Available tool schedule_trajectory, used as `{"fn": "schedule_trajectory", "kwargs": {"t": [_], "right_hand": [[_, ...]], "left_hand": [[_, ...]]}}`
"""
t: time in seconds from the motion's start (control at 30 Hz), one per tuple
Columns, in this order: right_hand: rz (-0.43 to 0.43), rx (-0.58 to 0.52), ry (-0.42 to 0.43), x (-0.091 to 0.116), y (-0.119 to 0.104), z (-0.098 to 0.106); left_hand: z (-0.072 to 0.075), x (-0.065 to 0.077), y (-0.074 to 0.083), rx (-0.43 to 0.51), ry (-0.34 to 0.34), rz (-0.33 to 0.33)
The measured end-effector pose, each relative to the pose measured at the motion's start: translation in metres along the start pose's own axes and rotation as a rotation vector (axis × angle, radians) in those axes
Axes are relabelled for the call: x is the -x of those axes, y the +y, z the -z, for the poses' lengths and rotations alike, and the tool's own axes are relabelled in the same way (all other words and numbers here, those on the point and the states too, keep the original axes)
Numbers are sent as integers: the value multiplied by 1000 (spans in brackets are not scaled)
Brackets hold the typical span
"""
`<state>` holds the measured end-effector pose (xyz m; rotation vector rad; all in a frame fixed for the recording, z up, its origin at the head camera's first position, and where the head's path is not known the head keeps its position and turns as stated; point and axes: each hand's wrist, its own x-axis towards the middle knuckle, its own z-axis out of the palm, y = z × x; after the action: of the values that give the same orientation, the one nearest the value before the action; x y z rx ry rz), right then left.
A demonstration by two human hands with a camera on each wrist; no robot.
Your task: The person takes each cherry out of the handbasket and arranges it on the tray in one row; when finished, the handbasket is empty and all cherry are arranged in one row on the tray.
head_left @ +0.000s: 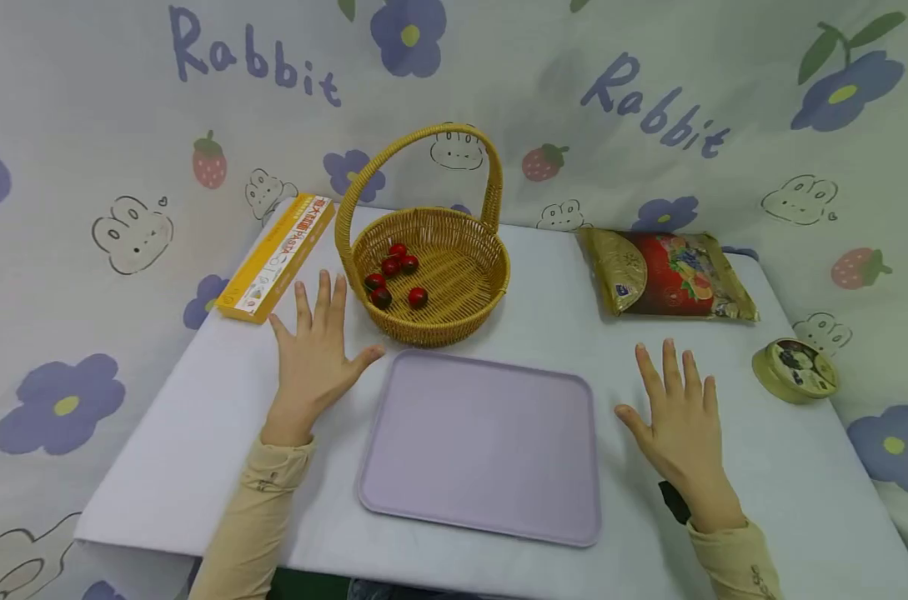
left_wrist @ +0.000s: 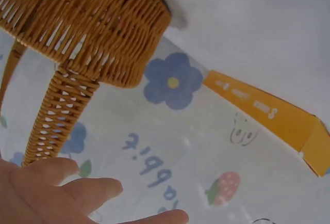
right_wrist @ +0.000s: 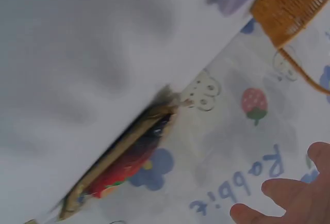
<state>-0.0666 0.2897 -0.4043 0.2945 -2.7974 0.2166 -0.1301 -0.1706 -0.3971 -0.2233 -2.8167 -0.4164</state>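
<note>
My left hand [head_left: 313, 367] is spread with straight fingers, left of a lilac tray [head_left: 484, 442] and near a wicker basket [head_left: 491, 308]. It holds nothing. Inside the basket, several dark red cherries [head_left: 418, 297] lie toward the left side. My right hand [head_left: 679, 421] also has its fingers spread and holds nothing, to the right of the tray. Beyond its fingertips lies a gold and red packet [head_left: 679, 275] with fruit printed on it. In the left wrist view the fingers [left_wrist: 98, 190] appear below the basket's woven side [left_wrist: 103, 33].
A yellow pasta box [head_left: 277, 258] lies at the back left of the white table [head_left: 191, 450]. Near the right edge sits a round gold tin [head_left: 796, 371]. The basket's tall handle [head_left: 419, 133] arches upward. Behind hangs a patterned cloth [head_left: 499, 50].
</note>
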Motion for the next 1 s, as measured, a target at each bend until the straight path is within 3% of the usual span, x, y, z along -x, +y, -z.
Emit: {"fn": "schedule_trajectory", "kwargs": {"t": [0.2, 0.27, 0.37, 0.43, 0.5, 0.63, 0.77, 0.87, 1.0], "right_hand": [[41, -71, -8, -43, -19, 12], [68, -162, 5, -62, -29, 14], [102, -356, -14, -97, -46, 16], [106, -488, -83, -121, -60, 17], [92, -600, -187, -145, -75, 18], [45, -778, -430, -192, -107, 14], [-76, -938, -661, -230, -136, 0], [-168, -1007, -805, -250, -155, -16], [-240, -1060, -934, -268, -179, -37]], "left_hand": [[-3, -31, 3, 191, 18, 72], [-5, -40, 0, 322, 13, 92], [-10, -53, -5, 603, -20, 110], [-14, -60, -8, 781, -38, 122], [-16, -67, -9, 868, -46, 145], [-20, -75, -8, 855, -55, 216], [-23, -72, -4, 834, -74, 294], [-27, -71, -3, 845, -56, 320], [-31, -73, -4, 876, -39, 331]]}}
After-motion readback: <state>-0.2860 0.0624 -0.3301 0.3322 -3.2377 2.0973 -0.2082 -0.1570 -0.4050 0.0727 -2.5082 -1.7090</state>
